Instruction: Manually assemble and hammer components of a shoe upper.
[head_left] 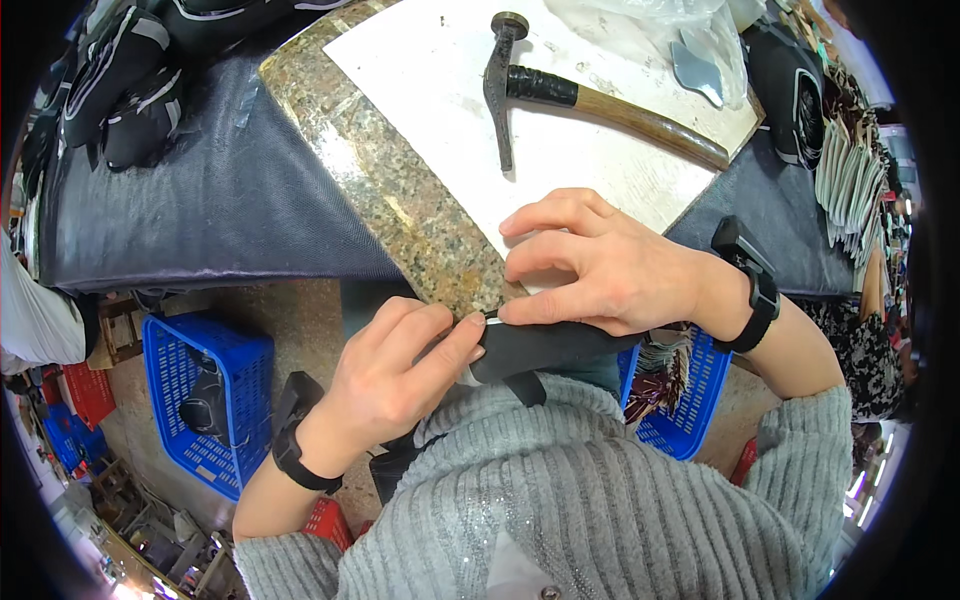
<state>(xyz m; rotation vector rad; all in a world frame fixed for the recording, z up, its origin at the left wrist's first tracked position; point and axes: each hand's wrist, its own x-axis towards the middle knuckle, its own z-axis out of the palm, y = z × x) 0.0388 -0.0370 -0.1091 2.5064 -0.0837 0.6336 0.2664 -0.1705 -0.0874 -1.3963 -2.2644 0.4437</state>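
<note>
I see both hands gripping dark grey curved leather piece [545, 348] at near edge of granite-topped table [400, 190]: left hand [385, 380] fingers pinching its left end, right hand [600, 270] fingers pressing on top. Wooden-handled hammer [580, 100] lies toward far edge on white board [440, 70].

White sheet [590, 150] at top centre: open patch between the hammer [560, 95] and both hands, passable. Hammer blocks the upper part, its handle running to the right. Plastic bag [690, 35] crowds the top right corner. Granite slab [400, 190] edge is bare left of centre. Dark tabletop [220, 200] at left is open up to the black pieces [120, 80] in the upper left. Blue baskets [205, 400] sit below both sides.
</note>
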